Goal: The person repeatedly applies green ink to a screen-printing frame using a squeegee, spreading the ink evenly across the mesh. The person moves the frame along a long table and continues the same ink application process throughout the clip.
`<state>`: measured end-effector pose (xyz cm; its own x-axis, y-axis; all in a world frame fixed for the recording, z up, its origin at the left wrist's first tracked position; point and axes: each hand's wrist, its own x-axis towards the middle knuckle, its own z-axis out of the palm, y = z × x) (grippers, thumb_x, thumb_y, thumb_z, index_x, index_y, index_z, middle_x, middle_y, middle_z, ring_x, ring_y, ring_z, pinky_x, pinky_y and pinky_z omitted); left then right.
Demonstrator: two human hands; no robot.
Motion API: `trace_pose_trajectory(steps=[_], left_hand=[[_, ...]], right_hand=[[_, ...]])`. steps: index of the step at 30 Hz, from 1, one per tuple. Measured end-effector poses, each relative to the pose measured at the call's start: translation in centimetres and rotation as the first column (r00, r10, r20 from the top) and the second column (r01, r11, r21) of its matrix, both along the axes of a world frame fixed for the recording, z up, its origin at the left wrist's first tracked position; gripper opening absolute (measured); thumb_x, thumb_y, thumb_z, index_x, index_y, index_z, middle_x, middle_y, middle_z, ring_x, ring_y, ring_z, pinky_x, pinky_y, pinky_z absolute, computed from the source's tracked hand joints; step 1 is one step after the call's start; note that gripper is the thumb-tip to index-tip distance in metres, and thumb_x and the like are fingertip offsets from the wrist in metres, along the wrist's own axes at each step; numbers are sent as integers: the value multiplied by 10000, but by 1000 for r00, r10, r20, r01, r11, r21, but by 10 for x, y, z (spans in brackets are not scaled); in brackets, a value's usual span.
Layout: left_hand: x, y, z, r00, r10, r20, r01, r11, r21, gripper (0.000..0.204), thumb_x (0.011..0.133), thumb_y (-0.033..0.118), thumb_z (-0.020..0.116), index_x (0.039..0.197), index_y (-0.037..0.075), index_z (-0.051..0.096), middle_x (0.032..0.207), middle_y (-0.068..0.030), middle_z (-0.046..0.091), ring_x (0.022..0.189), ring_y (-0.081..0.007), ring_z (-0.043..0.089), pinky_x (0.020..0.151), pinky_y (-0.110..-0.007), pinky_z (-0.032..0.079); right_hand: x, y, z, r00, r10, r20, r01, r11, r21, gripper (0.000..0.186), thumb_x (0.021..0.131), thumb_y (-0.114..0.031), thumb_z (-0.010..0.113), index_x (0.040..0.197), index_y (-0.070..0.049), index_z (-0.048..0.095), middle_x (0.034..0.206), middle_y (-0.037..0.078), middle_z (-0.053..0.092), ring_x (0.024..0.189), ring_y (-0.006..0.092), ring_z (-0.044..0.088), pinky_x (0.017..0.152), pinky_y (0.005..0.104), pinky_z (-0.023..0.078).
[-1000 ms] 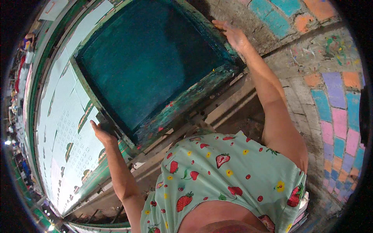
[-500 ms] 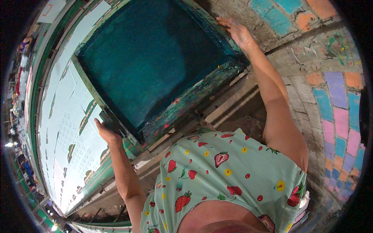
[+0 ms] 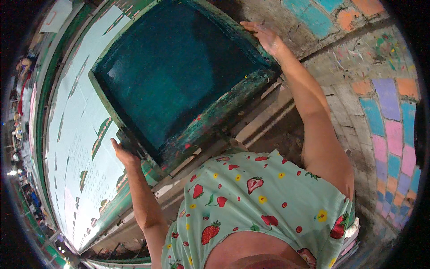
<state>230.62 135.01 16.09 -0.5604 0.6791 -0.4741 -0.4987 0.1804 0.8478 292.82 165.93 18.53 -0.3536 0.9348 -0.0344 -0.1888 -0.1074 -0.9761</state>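
A large screen printing frame (image 3: 215,121) with paint-stained wooden sides and dark teal mesh lies in front of me, tilted in the view. My left hand (image 3: 126,157) is at its lower left side, beside a dark block on the frame; the thumb points up and the other fingers are mostly hidden. At the upper right side, my right hand (image 3: 265,38) rests against the outer edge with its fingers reaching along the wood. The frame sits between both hands, which grip it from opposite sides. A shadow falls over part of the mesh.
On the left runs a long table (image 3: 80,130) covered in pale fabric, with green and brown printed motifs. A ledge or rail (image 3: 260,119) passes under the frame's near side. Painted bricks (image 3: 387,101) in several colours lie to the right. Blurred things and lights fill the far left.
The frame looks slightly smaller and has shifted, its left corner going right and down, its right corner left. My right hand has moved left with it; my left hand moved slightly.
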Motion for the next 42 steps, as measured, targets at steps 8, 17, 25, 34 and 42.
trace_pose_trajectory(steps=[8,17,25,34,42], left_hand=[[-14,-1,-15,991,39,-132,-46,998,-48,708,1104,660,542,1032,-9,761,932,-129,766,821,-266,744,753,-405,607],[-1,-2,-17,900,48,-434,-130,978,-161,717,1082,616,610,928,-62,783,864,-132,744,734,-217,661,717,-397,548],[-4,-3,-18,741,-114,-661,-186,912,-366,924,1083,718,478,973,-157,754,918,-359,732,921,-467,705,901,-573,505],[11,13,-2,681,-226,-697,-187,866,-464,1019,1114,734,265,1081,-148,775,1156,-406,736,1154,-562,701,1034,-616,509],[14,9,1,706,-194,-682,-174,885,-432,980,1118,714,275,1114,-129,776,1189,-380,744,1182,-543,699,1040,-609,511]], right_hand=[[-20,2,17,847,-183,498,12,945,328,575,1000,-507,757,1413,-108,734,1443,122,691,1344,310,642,1173,473,489],[-121,-201,51,624,45,780,-721,419,552,401,864,-180,850,1254,-111,787,1318,149,740,1261,381,684,1078,494,553],[-155,-219,40,571,-251,782,-709,330,623,371,951,-97,648,1303,-114,764,1262,104,747,1201,325,707,1050,485,552],[-218,-211,79,272,-56,961,-830,492,263,426,909,-46,635,1304,-144,760,1198,149,771,1134,412,726,964,548,580],[-198,-251,52,327,-201,923,-811,441,384,563,841,25,672,1374,-148,734,1259,100,752,1145,372,708,990,499,560]])
